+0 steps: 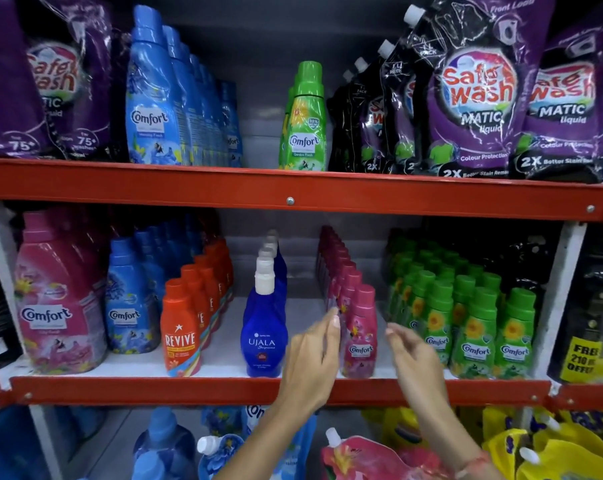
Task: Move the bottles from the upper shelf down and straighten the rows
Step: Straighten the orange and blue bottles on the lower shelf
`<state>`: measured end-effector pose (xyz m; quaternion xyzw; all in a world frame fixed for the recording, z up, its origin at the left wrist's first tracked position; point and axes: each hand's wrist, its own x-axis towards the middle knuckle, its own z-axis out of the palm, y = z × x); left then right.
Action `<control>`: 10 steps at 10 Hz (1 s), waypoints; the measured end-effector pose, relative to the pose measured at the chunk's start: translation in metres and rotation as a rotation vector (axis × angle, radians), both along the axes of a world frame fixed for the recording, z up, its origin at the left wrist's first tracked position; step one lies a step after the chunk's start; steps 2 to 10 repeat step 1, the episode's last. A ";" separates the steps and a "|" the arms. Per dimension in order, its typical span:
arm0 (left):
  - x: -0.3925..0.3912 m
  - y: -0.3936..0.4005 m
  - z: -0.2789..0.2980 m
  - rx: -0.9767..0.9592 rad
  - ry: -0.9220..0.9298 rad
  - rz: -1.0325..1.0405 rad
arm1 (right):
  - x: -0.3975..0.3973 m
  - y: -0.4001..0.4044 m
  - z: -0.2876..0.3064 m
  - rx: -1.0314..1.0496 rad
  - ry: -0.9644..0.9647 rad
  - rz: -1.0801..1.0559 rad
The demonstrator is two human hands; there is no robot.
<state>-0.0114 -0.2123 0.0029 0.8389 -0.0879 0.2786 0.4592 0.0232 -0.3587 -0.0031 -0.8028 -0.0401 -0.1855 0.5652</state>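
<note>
Both forearms are raised from the lower edge of the view toward the middle shelf point(293, 389). The left hand point(310, 362) is held upright, its fingers extended and loosely apart, with the fingertips at or just against the left side of the front pink Comfort bottle point(360, 336); actual contact cannot be told through the blur. The right hand point(416, 358) is lifted just right of that bottle, fingers slightly curled and spread, nothing enclosed in its grip. Neither hand is closed on anything.

On the upper shelf point(293, 188), one row of blue Comfort bottles point(154, 98) is seen at the left. Right of centre stands a green Comfort bottle point(305, 119) with a second partly hidden behind it. On the middle shelf, the pink row runs back from the front bottle; its number cannot be counted.
</note>
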 end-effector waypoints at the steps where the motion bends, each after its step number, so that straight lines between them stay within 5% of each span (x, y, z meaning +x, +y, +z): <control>1: 0.002 0.026 0.030 0.107 -0.480 0.115 | -0.027 -0.023 0.053 0.069 -0.186 0.000; 10: 0.002 0.026 0.030 0.107 -0.480 0.115 | -0.027 -0.023 0.053 0.069 -0.186 0.000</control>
